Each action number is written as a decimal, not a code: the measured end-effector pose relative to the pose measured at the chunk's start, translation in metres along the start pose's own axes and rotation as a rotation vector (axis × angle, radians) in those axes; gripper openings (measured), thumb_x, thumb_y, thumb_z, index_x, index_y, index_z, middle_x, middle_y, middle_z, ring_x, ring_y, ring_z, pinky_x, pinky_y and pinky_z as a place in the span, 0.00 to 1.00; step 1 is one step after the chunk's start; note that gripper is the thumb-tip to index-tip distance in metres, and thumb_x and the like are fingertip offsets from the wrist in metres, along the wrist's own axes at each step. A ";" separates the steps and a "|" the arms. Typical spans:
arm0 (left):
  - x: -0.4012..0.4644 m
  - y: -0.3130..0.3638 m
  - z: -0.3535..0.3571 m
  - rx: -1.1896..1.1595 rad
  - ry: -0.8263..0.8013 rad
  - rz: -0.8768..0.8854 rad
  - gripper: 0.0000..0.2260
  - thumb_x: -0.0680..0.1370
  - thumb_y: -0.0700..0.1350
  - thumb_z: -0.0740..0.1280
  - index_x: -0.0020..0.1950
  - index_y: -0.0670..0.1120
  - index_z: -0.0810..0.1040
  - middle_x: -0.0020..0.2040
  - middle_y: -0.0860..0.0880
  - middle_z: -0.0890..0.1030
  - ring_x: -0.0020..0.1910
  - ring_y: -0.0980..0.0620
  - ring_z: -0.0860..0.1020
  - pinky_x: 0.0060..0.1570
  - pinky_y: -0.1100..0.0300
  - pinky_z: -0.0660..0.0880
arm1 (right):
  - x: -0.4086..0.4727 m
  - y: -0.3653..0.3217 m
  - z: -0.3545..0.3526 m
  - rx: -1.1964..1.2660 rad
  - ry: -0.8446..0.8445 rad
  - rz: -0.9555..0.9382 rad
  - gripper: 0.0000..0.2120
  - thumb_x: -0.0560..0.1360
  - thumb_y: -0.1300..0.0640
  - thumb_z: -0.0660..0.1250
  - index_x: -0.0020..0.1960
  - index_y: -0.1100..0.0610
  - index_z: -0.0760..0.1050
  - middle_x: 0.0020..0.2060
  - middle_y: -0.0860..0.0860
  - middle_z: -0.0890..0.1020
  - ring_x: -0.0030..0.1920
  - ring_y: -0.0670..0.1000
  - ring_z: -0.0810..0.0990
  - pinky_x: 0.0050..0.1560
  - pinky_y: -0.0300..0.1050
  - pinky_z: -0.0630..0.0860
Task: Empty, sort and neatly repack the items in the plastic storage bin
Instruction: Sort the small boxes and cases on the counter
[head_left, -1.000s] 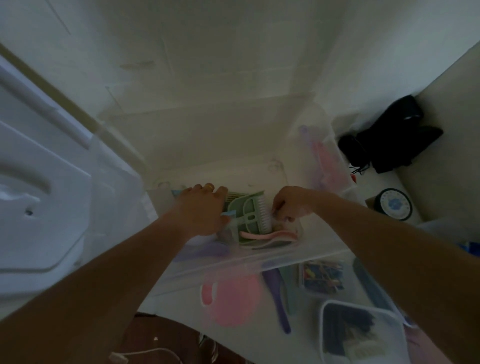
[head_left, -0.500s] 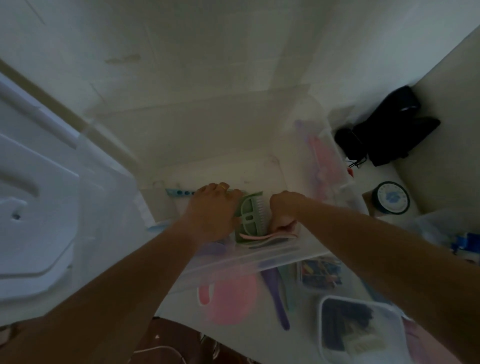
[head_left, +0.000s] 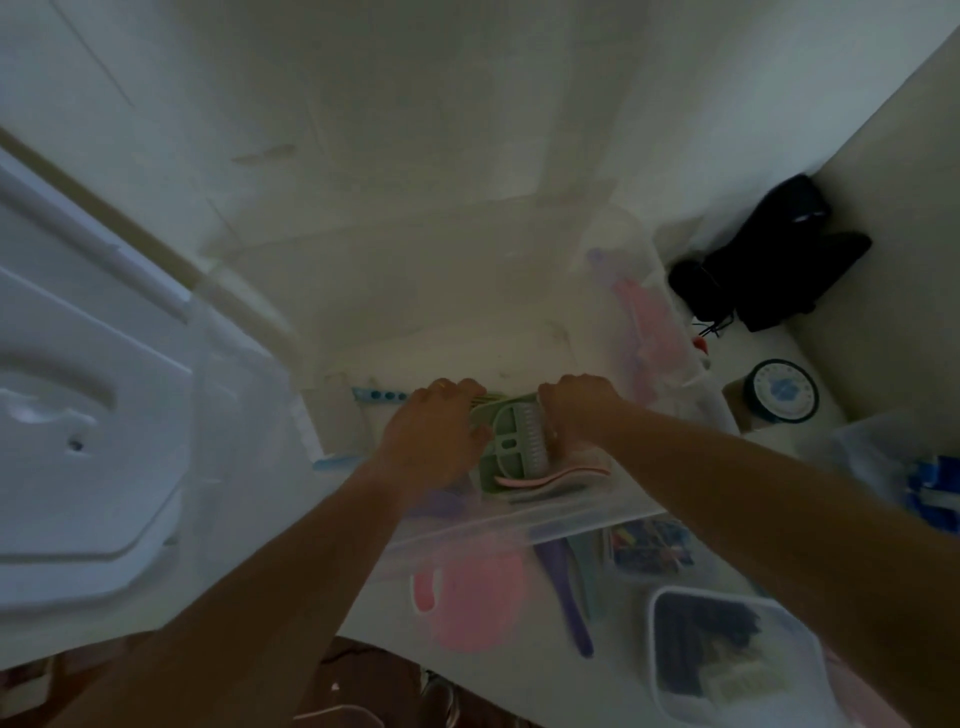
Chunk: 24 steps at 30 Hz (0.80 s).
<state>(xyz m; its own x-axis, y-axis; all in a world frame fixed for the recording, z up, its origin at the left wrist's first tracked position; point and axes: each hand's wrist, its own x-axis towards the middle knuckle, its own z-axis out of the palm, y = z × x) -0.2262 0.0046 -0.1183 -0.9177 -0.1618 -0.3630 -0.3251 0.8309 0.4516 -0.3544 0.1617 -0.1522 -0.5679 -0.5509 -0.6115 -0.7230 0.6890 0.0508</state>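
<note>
Change: both hands have drawn closer together on the green brush set since a second ago; the left hand has slid toward the right one, baring the blue strip it had partly covered.
Green brush set (head_left: 511, 441): lies inside the clear storage bin (head_left: 519, 525), between the two hands, with a pink comb (head_left: 550, 475) just on the near side of it.
Left hand (head_left: 434, 441): fingers curled over the far left edge of the brush set, gripping it.
Right hand (head_left: 579, 410): fingers curled down onto the right edge of the brush set, clamped on it.
Bin edges: near wall runs just under both wrists; right wall rises close beyond the right hand; bare bin floor lies open beyond the fingertips and left of the left hand, up to the blue strip (head_left: 379, 395).
Bin lid (head_left: 93, 395): well left of the left arm.
Tabletop (head_left: 524, 670): nearer than the bin, a pink round item (head_left: 478, 597) and a purple comb (head_left: 569, 597) under the forearms; a small clear box (head_left: 727, 654) under the right forearm.
Round tin (head_left: 782, 389): right of the right hand, outside the bin.
</note>
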 end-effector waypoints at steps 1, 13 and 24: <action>-0.001 -0.002 0.003 0.001 -0.001 0.008 0.19 0.79 0.50 0.65 0.69 0.50 0.72 0.61 0.43 0.76 0.60 0.42 0.76 0.57 0.51 0.75 | 0.002 -0.003 0.000 0.020 -0.015 -0.018 0.22 0.75 0.46 0.67 0.65 0.56 0.71 0.57 0.56 0.77 0.57 0.57 0.79 0.53 0.49 0.74; -0.032 0.048 -0.037 -0.803 0.212 -0.208 0.07 0.81 0.46 0.65 0.56 0.46 0.81 0.55 0.43 0.83 0.56 0.43 0.81 0.53 0.54 0.79 | -0.091 0.011 -0.081 0.681 0.377 -0.103 0.11 0.71 0.46 0.75 0.47 0.52 0.79 0.33 0.46 0.83 0.35 0.44 0.82 0.37 0.39 0.75; -0.088 0.204 -0.027 -1.404 -0.236 -0.102 0.09 0.75 0.39 0.73 0.55 0.40 0.84 0.46 0.43 0.86 0.44 0.50 0.84 0.49 0.60 0.80 | -0.282 0.072 -0.022 1.717 0.483 -0.063 0.12 0.73 0.66 0.72 0.57 0.64 0.79 0.40 0.58 0.79 0.36 0.48 0.75 0.38 0.40 0.69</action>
<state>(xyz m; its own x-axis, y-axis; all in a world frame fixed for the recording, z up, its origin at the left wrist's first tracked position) -0.2174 0.1739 0.0276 -0.8632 0.0189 -0.5046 -0.4673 -0.4085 0.7841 -0.2551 0.3562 0.0413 -0.8402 -0.4511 -0.3008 0.2558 0.1593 -0.9535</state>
